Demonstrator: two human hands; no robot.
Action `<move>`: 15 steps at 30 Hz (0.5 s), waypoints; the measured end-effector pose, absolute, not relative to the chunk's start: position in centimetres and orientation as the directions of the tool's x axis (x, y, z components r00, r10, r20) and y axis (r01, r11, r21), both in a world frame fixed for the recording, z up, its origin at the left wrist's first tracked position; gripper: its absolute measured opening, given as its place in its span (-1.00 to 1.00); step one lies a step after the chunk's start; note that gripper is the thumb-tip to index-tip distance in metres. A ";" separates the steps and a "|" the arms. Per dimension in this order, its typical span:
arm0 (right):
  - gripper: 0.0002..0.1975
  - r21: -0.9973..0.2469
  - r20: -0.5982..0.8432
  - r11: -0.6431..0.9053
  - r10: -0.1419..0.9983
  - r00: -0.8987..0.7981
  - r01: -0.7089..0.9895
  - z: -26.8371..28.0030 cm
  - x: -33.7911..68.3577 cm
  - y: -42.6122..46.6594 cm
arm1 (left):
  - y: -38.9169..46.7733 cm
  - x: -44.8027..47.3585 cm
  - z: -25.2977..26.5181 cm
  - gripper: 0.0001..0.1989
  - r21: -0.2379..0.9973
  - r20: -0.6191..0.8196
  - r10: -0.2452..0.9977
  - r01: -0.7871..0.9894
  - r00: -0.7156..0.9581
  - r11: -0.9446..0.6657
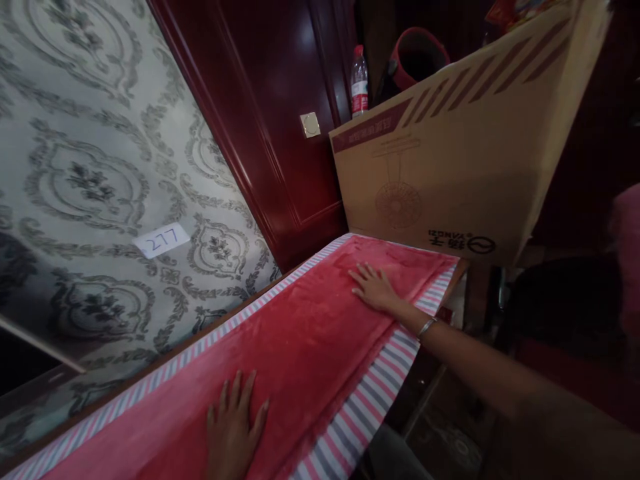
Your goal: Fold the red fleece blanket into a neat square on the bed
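Note:
A long red plush cloth lies spread over a striped white, pink and grey cloth, whose edges show on both sides. Flat on the near part of the red cloth rests my left hand, its fingers spread and nothing in it. Farther along, my right hand presses palm down on the same cloth, fingers apart, with a silver bangle at the wrist. Both cloths cover a long narrow surface with a brown wooden edge.
A large cardboard box stands at the far end, with a red-capped bottle and a red-rimmed container behind it. Patterned wallpaper bearing a paper label and dark red panelling run along the left.

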State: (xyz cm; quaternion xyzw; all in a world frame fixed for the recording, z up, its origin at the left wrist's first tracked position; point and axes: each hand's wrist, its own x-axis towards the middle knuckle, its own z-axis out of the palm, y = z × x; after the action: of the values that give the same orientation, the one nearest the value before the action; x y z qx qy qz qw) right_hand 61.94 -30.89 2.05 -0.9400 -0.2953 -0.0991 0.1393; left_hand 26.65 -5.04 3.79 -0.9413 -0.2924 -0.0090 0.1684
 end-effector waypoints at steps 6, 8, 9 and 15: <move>-0.35 -0.212 0.176 -0.857 0.440 0.881 0.470 1.0 66.5 -34.9 | -3.9 26.6 2.9 -0.41 -0.293 0.135 0.537 0.552 0.832 -0.781; -0.32 -0.214 0.158 -0.896 0.362 0.919 0.389 0.9 68.4 -37.5 | -3.0 26.4 2.2 -0.40 -0.302 0.130 0.533 0.546 0.836 -0.782; -0.31 -0.213 0.149 -0.912 0.325 0.934 0.352 0.9 69.2 -38.7 | -2.5 26.3 1.9 -0.40 -0.307 0.122 0.528 0.538 0.840 -0.785; -0.25 -0.187 0.134 -0.949 0.232 0.963 0.255 0.4 71.4 -41.7 | -1.7 26.0 1.3 -0.39 -0.314 0.108 0.510 0.516 0.853 -0.797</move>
State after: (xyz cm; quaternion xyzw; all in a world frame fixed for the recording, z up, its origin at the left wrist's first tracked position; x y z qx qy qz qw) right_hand 71.40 -41.67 0.36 -0.9855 -0.1236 -0.0553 0.1019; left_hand 25.97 -1.67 1.29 -0.9478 -0.2707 -0.0088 0.1682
